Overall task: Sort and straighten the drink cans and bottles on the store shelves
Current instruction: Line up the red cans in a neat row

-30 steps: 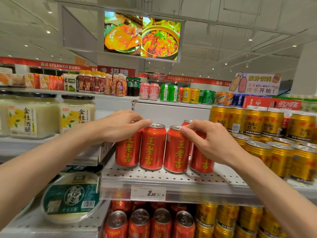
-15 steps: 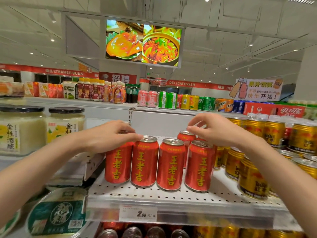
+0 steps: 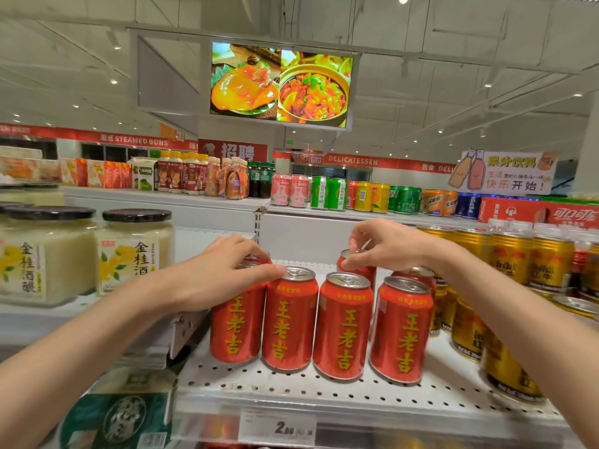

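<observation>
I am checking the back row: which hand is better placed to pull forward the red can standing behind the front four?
Right. The right hand already pinches that back red can at its top; the left hand rests on the leftmost can.

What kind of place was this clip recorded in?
Most likely a supermarket drinks aisle. Red cans stand in rows on a perforated shelf with a price tag on its edge, and a red banner behind reads DELICATESSEN.

red cans (image 3: 342,328) yellow-lettered, gold cans (image 3: 515,260)
</observation>
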The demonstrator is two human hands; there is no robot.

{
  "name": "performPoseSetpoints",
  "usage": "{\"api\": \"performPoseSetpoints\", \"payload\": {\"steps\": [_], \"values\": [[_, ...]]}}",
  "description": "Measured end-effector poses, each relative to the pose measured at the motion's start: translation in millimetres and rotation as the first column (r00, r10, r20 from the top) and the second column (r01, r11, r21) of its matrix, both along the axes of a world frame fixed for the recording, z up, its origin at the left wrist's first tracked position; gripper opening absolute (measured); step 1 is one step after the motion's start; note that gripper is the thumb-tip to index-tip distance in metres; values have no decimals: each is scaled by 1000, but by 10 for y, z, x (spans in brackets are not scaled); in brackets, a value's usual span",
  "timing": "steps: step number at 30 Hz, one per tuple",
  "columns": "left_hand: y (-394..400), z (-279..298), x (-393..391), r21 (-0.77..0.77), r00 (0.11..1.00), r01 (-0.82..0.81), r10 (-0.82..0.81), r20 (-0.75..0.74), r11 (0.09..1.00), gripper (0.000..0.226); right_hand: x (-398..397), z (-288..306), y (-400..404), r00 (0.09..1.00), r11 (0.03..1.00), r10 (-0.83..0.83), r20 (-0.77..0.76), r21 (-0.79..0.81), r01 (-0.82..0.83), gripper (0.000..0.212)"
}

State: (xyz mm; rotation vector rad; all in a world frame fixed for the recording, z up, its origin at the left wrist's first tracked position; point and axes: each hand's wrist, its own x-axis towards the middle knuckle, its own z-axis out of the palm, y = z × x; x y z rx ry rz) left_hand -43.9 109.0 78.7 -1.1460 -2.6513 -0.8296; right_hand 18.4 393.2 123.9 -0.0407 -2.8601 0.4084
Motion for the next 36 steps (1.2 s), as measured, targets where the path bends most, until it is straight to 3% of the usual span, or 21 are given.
{"api": "performPoseSetpoints", "payload": {"steps": [6, 10, 15, 19, 26, 30, 36], "values": [[8, -5, -13, 0, 1000, -5, 5, -13, 1000, 71, -245, 76, -422, 991, 991, 131, -5, -28, -131, 33], [-11, -20, -49, -7, 1000, -12, 12, -3, 1000, 87, -355, 10, -598, 972, 968, 233, 25, -106, -230, 36], [-9, -26, -58, 1, 1000, -3, 3, 6, 1000, 70, -351, 0, -582, 958, 942, 287, 21, -186, -279, 24], [-14, -23, -46, -10, 1000, -6, 6, 3, 1000, 69, -336, -38, -519, 957, 925, 287, 49, -274, -263, 25], [-33, -30, 9, -51, 999, -26, 24, -45, 998, 78, -136, 66, -371, 967, 950, 256, -13, -184, -254, 25], [-37, 5, 69, -85, 994, -45, 36, -102, 995, 71, 129, 163, -141, 988, 988, 150, -46, 31, -149, 27], [109, 162, 68, -131, 990, -6, -13, -140, 991, 59, 369, 163, 212, 996, 983, -34, 80, 183, 19, 31]]}}
